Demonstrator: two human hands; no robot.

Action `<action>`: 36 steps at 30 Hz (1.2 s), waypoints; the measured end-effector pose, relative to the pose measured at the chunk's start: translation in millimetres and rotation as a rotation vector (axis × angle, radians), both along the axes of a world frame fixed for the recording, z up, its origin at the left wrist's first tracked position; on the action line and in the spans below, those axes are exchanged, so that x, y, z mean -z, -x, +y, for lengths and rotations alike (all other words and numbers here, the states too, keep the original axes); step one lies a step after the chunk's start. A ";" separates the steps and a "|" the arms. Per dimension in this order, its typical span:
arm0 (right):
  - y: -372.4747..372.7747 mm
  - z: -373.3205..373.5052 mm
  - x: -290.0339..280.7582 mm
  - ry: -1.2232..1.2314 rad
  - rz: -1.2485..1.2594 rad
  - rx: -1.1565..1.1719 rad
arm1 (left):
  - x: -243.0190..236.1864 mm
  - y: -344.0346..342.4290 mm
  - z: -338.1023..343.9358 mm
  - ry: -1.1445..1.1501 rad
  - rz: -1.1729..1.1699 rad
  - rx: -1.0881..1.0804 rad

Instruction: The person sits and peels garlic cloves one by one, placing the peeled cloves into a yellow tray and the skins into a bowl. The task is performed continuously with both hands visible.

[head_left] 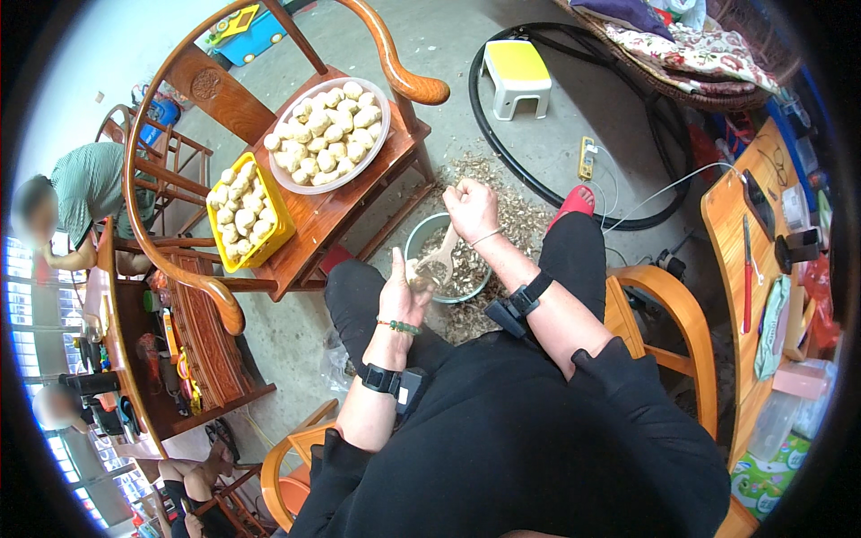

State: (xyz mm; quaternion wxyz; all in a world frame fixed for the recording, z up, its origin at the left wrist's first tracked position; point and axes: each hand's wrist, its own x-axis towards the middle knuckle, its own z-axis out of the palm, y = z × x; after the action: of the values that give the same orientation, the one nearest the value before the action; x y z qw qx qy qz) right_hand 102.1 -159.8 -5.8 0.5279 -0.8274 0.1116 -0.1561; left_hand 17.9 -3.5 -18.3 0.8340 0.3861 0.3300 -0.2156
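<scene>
My right hand (473, 213) is a fist round the upper end of a pale wooden spoon-like tool (447, 244). The tool slants down to the left, and its wider head meets a small brownish lump (419, 276) in my left hand (401, 296). My left fingers curl round that lump with the thumb pointing up; what kind it is I cannot make out. Beneath both hands stands a round pale-green basin (414, 240) with brown peelings (468, 269) in it.
A wooden armchair (345, 215) bears a clear bowl (384, 148) and a yellow basket (215, 235), both full of pale peeled pieces. Scraps litter the floor. Beyond lie a black hose coil (480, 117), a white-and-yellow stool (517, 76) and a power strip (587, 159). Other people sit at left.
</scene>
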 end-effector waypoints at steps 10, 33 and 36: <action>-5.6 11.5 -1.2 0.057 -0.038 -0.005 | 0.5 1.1 -4.0 -0.152 -0.095 0.066; -7.2 0.7 -7.1 0.031 -0.039 0.001 | 11.0 8.8 -4.7 -0.331 -0.321 0.036; -6.9 3.8 -11.2 0.160 -0.016 -0.012 | 32.6 8.5 8.6 -0.423 -0.474 0.117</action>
State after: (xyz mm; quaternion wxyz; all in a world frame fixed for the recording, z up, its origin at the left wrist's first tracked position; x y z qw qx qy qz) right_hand 109.0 -156.1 5.4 0.4619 -0.8663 0.0898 -0.1679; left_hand 9.4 5.1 -50.9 0.7750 0.6088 0.1410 -0.0939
